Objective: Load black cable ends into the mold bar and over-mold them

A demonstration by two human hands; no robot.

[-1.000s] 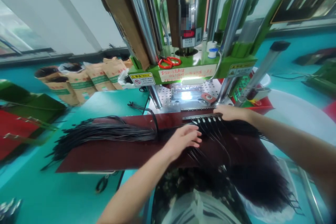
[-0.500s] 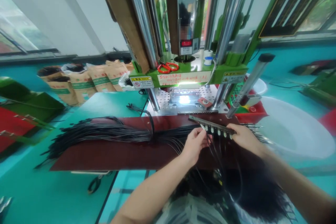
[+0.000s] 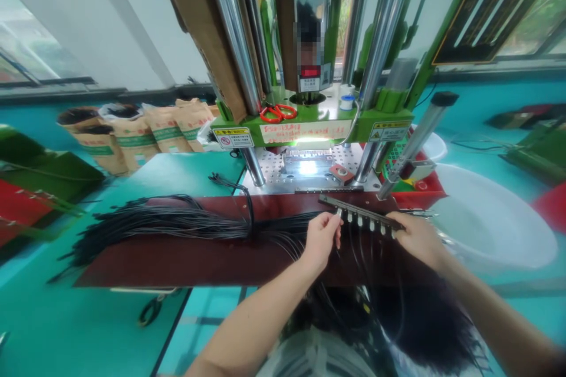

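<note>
Holding a dark metal bar [image 3: 365,213] over the reddish-brown board [image 3: 186,262] just in front of the green press [image 3: 340,135], as seen from my end of the feed. My right hand [image 3: 418,238] has its grip wrapped around the bar's right end. My left hand [image 3: 321,238] is pinching a silvery connector [image 3: 339,212] near the other end.

Progress-wise, a row of small metal ends [image 3: 372,225] already sits along the bar's near edge, so I'd call this bar mostly filled. Can't tell if the pinched one is fully seated, fingers are in the way. The bar itself is well clear of the perforated plate [image 3: 274,171]. A second bar [image 3: 329,190] lies at the plate's front edge, too small to tell what's in it. There's a fat bundle of black cables [image 3: 190,221] lying on the board, so I'm guessing plenty left.

Writing: the left warning label [image 3: 232,137] and right warning label [image 3: 389,131] both have yellow on them, small print is mush. White strip [image 3: 287,131] between them has red characters, look Chinese, can't decipher. Paper sacks [image 3: 138,141] have green bands, no readable brand.
</note>
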